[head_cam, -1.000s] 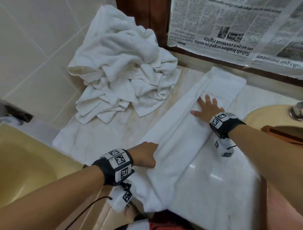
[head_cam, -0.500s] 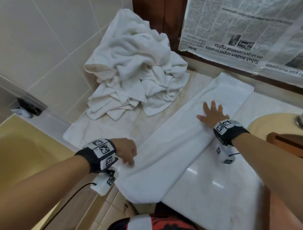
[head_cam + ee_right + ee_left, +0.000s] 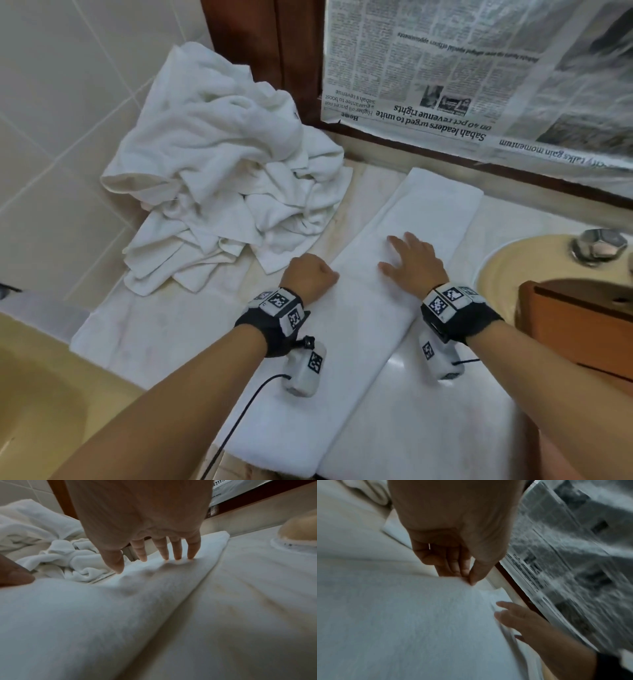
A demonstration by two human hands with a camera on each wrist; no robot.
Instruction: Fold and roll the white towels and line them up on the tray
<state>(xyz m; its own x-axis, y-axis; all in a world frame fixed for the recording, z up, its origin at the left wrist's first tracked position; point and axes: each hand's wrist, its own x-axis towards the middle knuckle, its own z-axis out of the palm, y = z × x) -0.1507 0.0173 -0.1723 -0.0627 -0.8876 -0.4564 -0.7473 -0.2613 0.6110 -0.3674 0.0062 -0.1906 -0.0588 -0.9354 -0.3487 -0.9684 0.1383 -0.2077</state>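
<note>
A white towel (image 3: 363, 329), folded into a long strip, lies diagonally on the pale counter (image 3: 428, 428). My left hand (image 3: 310, 275) sits at its left edge, thumb and fingers pinching that edge (image 3: 467, 580). My right hand (image 3: 409, 262) lies flat on the strip, fingers straight and spread, their tips pressing into the cloth (image 3: 164, 559). A heap of crumpled white towels (image 3: 219, 205) sits in the back left corner. The wooden tray (image 3: 579, 329) shows at the right edge.
A yellow bathtub (image 3: 37, 394) lies at the lower left beyond the counter edge. A yellow basin (image 3: 503, 270) with a chrome tap (image 3: 599, 250) is at right. Newspaper (image 3: 479, 68) covers the mirror behind. Tiled wall (image 3: 61, 102) stands at left.
My left hand moved right and forward along the towel's left edge, folding it over into a narrower strip. The right hand stayed flat on the towel. The head view shifted closer.
</note>
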